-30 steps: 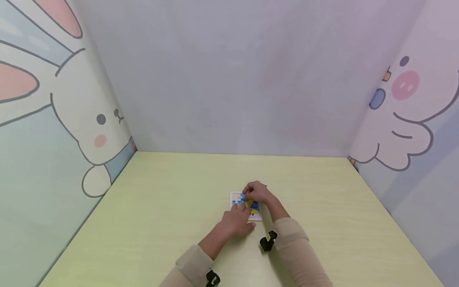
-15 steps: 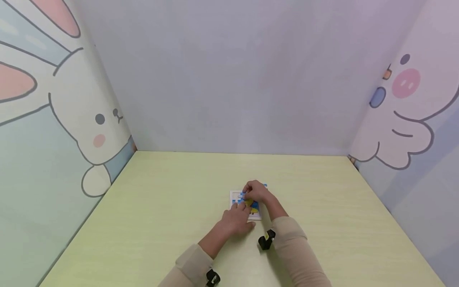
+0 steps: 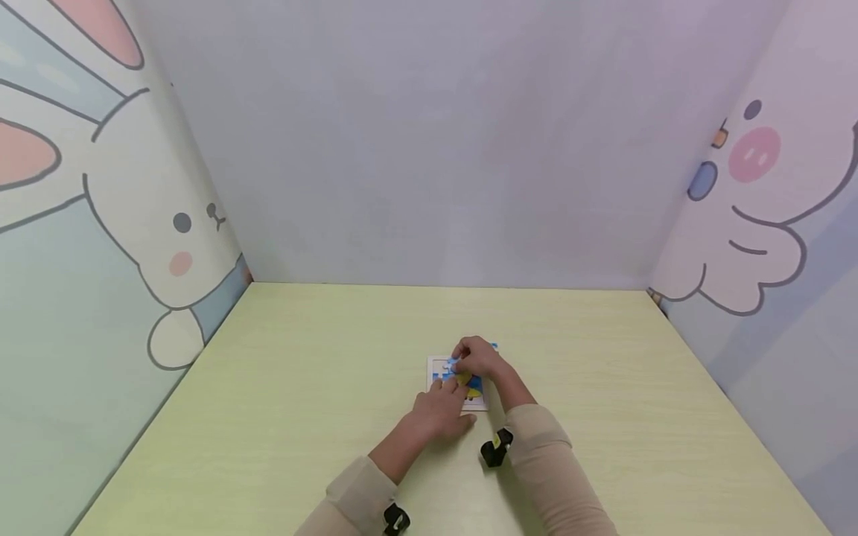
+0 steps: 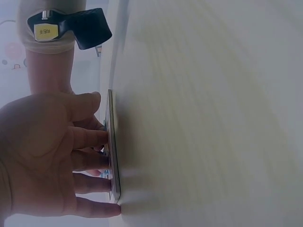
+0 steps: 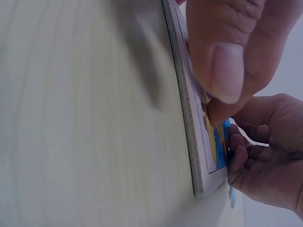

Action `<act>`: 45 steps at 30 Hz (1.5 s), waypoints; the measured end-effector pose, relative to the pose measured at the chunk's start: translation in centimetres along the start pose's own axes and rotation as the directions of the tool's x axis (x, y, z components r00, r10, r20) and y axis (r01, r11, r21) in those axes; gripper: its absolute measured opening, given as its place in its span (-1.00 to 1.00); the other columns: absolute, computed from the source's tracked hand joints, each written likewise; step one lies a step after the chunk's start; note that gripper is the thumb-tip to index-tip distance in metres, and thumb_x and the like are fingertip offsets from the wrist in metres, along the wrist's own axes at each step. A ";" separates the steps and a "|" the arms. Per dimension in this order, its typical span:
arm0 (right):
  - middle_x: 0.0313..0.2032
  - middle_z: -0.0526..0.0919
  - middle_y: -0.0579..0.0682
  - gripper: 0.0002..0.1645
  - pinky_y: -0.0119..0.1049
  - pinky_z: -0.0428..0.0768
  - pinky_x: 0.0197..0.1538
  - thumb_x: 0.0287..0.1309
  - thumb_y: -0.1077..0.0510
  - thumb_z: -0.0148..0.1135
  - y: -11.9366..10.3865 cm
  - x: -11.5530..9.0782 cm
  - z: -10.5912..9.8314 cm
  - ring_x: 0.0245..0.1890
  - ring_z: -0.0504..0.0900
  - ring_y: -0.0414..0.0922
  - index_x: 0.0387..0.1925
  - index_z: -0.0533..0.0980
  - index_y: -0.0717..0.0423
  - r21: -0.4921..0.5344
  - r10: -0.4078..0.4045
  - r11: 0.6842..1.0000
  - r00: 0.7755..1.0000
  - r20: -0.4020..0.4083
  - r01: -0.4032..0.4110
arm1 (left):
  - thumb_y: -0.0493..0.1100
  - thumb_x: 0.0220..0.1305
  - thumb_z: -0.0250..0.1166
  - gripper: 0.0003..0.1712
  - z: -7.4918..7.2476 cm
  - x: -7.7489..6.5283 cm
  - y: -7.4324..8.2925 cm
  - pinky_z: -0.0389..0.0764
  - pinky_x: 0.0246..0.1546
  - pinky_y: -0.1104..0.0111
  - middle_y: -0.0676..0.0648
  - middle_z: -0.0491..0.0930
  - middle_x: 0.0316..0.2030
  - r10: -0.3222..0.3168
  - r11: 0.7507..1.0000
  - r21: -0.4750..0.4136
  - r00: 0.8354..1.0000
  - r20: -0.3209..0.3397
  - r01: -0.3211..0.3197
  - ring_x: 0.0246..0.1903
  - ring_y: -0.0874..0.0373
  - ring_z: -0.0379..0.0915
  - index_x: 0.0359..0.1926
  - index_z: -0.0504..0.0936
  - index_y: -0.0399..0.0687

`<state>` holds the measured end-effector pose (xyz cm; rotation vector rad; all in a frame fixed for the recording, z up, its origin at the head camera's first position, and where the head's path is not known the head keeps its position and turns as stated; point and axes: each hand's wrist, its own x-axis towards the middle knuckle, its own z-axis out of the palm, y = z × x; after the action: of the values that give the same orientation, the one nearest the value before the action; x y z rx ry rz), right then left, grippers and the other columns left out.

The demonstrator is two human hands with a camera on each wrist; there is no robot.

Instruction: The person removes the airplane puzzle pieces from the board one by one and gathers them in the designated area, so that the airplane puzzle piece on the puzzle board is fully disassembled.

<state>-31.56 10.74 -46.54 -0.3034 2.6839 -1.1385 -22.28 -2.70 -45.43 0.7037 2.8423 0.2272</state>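
Note:
A small framed jigsaw puzzle [image 3: 474,407] with a white border and a blue and yellow picture lies flat on the table. My left hand [image 3: 439,414] rests on it from the near side, fingers extended onto the board and thumb spread out over the table. In the left wrist view, those straight fingers [image 4: 90,161] reach the board's edge. Over the far right part, my right hand [image 3: 477,357] has thumb and fingers curled together and pinches a blue puzzle piece [image 3: 453,363], mostly hidden by the fingers. The left thumb [image 5: 226,71] looms large in the right wrist view.
A loose blue piece [image 3: 494,346] lies just beyond my right hand. The pale yellow-green table [image 3: 302,372] is bounded by a plain back wall [image 3: 429,149] and side walls with cartoon animals. Black wrist cameras [image 3: 497,448] sit near the sleeves.
Both hands keep nearly the same places on the puzzle. The head view has shifted very slightly.

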 end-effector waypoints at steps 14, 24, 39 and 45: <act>-0.45 0.53 -0.04 -0.88 -0.29 0.48 -0.33 0.04 0.34 0.26 0.4 -0.2 0.2 -0.44 0.47 -0.12 -0.31 0.61 0.22 0.057 -0.014 0.998 1.000 -0.028 0.016 | 0.19 0.29 0.09 -0.34 0.1 -0.1 -0.1 0.44 -0.10 -0.01 -0.11 0.22 0.28 0.004 1.000 -0.001 1.000 -0.001 -0.004 0.25 -0.14 0.11 0.28 0.34 -0.07; -0.48 0.53 -0.04 -0.88 -0.30 0.45 -0.37 0.04 0.34 0.26 0.9 -0.4 0.0 -0.45 0.45 -0.11 -0.34 0.64 0.18 0.123 -0.019 0.992 0.999 -0.051 0.026 | 0.18 0.28 0.11 -0.35 0.3 0.0 -0.1 0.42 -0.08 -0.04 -0.11 0.23 0.27 0.000 1.000 -0.014 1.000 0.011 0.001 0.25 -0.16 0.10 0.28 0.34 -0.07; -0.46 0.54 0.02 -0.90 -0.26 0.50 -0.35 0.10 0.30 0.22 1.3 -0.7 -1.0 -0.46 0.51 -0.09 -0.30 0.58 0.22 0.259 -0.055 0.963 0.997 -0.053 0.067 | 0.18 0.28 0.11 -0.34 -0.1 0.0 0.0 0.42 -0.08 -0.02 -0.09 0.24 0.26 -0.009 1.000 -0.008 1.000 0.013 0.009 0.24 -0.12 0.12 0.28 0.35 -0.07; -0.47 0.53 0.03 -0.89 -0.22 0.51 -0.34 0.12 0.30 0.20 1.3 -1.0 -1.0 -0.46 0.52 -0.05 -0.28 0.56 0.26 0.287 -0.068 0.955 0.996 -0.053 0.080 | 0.19 0.26 0.13 -0.34 0.3 0.1 0.0 0.41 -0.07 -0.03 -0.08 0.23 0.27 -0.017 1.000 -0.021 1.000 0.017 0.018 0.25 -0.12 0.11 0.27 0.36 -0.05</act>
<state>-31.03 12.62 -46.69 -0.3352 2.5108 -1.5526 -22.33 -2.60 -45.77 0.6730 2.8253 0.2466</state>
